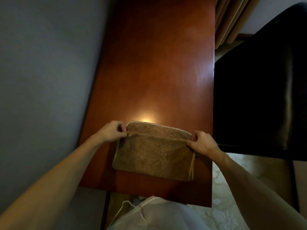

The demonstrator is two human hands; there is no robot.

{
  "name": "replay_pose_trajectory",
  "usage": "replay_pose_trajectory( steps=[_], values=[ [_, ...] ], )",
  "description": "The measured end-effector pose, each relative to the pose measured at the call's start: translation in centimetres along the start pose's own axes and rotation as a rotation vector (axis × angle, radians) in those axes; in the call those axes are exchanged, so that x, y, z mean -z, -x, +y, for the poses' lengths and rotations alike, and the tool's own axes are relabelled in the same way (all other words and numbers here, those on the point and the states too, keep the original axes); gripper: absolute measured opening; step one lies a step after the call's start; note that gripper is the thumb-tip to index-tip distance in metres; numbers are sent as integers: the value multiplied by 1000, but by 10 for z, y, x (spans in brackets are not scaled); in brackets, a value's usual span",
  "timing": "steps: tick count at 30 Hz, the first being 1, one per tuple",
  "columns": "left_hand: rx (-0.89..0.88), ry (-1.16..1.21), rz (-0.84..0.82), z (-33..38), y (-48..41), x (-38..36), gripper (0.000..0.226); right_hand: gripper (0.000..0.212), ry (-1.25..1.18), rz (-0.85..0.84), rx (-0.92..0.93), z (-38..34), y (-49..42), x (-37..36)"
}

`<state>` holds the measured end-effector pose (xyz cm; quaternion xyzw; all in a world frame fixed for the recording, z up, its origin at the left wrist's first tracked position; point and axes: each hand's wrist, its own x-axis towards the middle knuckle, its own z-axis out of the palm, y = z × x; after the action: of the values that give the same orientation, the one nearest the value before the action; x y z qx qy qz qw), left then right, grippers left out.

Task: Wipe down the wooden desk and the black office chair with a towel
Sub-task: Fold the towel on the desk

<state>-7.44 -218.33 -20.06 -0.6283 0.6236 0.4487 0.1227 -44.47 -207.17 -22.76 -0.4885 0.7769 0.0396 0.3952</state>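
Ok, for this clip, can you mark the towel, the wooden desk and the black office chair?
towel (154, 155): head view, middle of the folded brown cloth.
wooden desk (157, 72): head view, bare top beyond the towel.
black office chair (257, 97): head view, dark padded surface right of the desk.

Indoor living space, likely a bedroom or hotel-type room, dimly lit. A narrow polished wooden desk (157, 63) is set along a plain grey wall (41, 63). A black padded chair (257, 88) is placed at its open side. Pleated beige curtains (232, 19) are hung at the far end. A pale floral-patterned floor covering (222, 205) is seen below
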Motion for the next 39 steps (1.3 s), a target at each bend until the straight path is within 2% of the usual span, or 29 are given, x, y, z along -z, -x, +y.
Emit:
replay_pose_trajectory(
  steps=[4,6,10,14,17,19,24,30,34,39],
  values=[
    [44,144,246,12,-13,13,10,31,-23,214,-43,-6,-4,5],
    [60,131,320,16,-18,10,16,26,-73,223,-89,-5,-7,8],
    [253,33,267,13,-17,-11,69,60,-47,151,-168,3,-4,7],
    [397,-8,197,1,-5,-34,85,59,-47,133,-227,6,2,-7],
    [438,36,142,-12,4,-45,75,65,-107,16,-324,3,7,-15],
    [418,37,84,-18,9,-51,61,60,-179,-37,-345,4,11,-21],
    [402,89,101,-25,16,-56,38,52,-258,-65,-333,-5,19,-30],
    [404,99,147,-58,45,-53,34,51,-257,-113,-235,-30,40,-49],
    [485,83,211,-98,76,-51,42,61,-249,-203,-158,-54,62,-77],
    [569,80,299,-146,111,-51,39,66,-317,-245,-76,-83,87,-117]
  ],
)
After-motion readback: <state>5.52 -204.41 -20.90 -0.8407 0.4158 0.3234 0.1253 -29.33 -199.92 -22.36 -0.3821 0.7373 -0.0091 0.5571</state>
